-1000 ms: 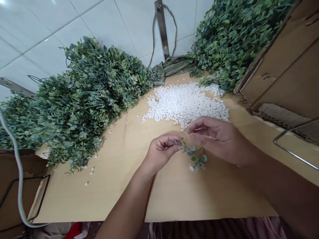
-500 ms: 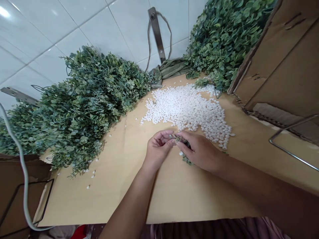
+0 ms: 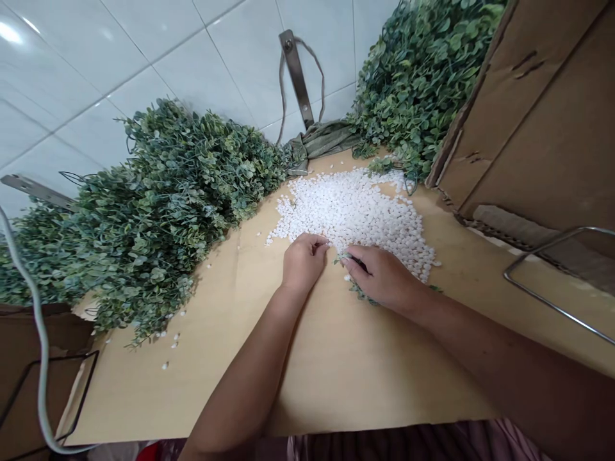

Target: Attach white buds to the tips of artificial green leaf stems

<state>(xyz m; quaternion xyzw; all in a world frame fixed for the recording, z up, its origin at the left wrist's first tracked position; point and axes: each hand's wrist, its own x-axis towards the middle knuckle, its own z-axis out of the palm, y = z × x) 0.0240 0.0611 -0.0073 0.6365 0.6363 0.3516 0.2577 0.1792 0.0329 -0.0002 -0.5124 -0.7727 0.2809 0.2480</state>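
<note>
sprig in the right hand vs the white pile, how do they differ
The sprig is green and leafy; the white pile is tiny pieces. The right hand holds the sprig; the white pile lies on the tabletop. The sprig is smaller than the white pile. Both consist of small parts.

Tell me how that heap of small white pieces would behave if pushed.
The white pieces would probably scatter rather than move as one, since they lie loose with strays around the edges. Each is likely light, being so small. They may slide easily over the tan tabletop, which looks smooth and flat.
</note>
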